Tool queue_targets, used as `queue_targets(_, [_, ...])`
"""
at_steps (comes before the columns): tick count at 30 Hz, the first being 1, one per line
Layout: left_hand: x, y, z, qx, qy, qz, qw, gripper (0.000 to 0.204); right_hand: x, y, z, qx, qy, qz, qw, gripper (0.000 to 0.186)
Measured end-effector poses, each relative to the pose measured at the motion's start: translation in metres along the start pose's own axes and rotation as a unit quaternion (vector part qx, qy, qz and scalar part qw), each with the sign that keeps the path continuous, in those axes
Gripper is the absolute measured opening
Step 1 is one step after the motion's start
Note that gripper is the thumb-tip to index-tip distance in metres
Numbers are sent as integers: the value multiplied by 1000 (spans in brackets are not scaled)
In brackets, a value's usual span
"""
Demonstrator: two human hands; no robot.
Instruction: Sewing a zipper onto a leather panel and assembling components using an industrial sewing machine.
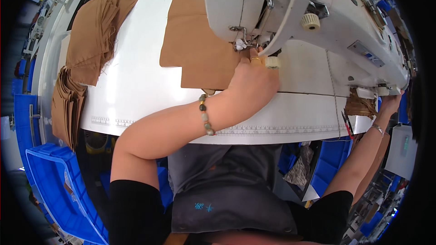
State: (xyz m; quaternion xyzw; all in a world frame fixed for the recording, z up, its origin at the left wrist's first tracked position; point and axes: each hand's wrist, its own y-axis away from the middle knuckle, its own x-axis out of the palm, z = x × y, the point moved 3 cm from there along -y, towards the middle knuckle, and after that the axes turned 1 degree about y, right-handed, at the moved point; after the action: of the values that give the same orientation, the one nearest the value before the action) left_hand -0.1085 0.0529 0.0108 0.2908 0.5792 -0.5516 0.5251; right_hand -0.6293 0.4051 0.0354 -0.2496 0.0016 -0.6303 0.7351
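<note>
A flat brown fabric piece [200, 45] with notched corners lies on the white table, its right part under the head of a white sewing machine [313, 22]. My left hand [256, 77] is closed at the fabric's right edge, its fingertips beside the presser foot [243, 44]. Part of those fingertips is hidden by the machine. My right hand [391, 103] reaches up against the right end of the machine, its fingers mostly hidden behind the housing. Thread snips [348, 126] with a red part rest near the table's front edge, left of my right forearm.
Stacked brown fabric pieces [93, 36] lie at the table's left, with a folded bundle [68, 106] hanging over the edge. A blue bin [63, 186] stands below left. More brown fabric [361, 105] sits under the machine's right end. A printed ruler [277, 130] runs along the front edge.
</note>
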Motion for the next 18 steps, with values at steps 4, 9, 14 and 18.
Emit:
queue_targets(4, [0, 1, 1, 26, -56, 61, 996, 43, -5, -7, 9, 13, 9, -31, 999, 47])
queue_targets(9, [-23, 49, 52, 67, 205, -5, 976, 40, 7, -57, 57, 1, 187, -34, 982, 57])
queue_targets(14, [-13, 68, 86, 63, 320, -13, 945, 48, 31, -114, 93, 37, 341, 57, 938, 61])
queue_targets(18, [-9, 71, 85, 72, 311, -24, 948, 45, 29, -76, 61, 121, 209, 7, 970, 60])
